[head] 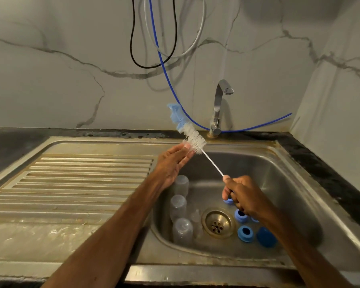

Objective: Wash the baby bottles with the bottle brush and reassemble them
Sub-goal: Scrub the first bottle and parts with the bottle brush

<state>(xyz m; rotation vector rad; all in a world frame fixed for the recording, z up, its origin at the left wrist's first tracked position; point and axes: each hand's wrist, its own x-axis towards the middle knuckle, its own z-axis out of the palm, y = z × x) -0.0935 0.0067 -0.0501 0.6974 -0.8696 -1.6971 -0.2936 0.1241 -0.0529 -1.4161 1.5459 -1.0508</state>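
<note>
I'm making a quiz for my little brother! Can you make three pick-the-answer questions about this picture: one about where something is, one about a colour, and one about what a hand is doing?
1. Where do the clear bottles stand?
A) on the ridged draining board
B) in the sink basin, left of the drain
C) on the black counter

2. What colour is the sponge tip of the bottle brush?
A) red
B) light blue
C) green

3. What is the right hand doing?
A) lying flat on the counter
B) turning the tap
C) gripping the brush's handle end

Answers:
1 B, the bottles stand inside the basin beside the drain.
2 B, the tip beyond the white bristles is light blue.
3 C, its fingers curl round the handle end, while the left hand touches the bristles with straight fingers.
</note>
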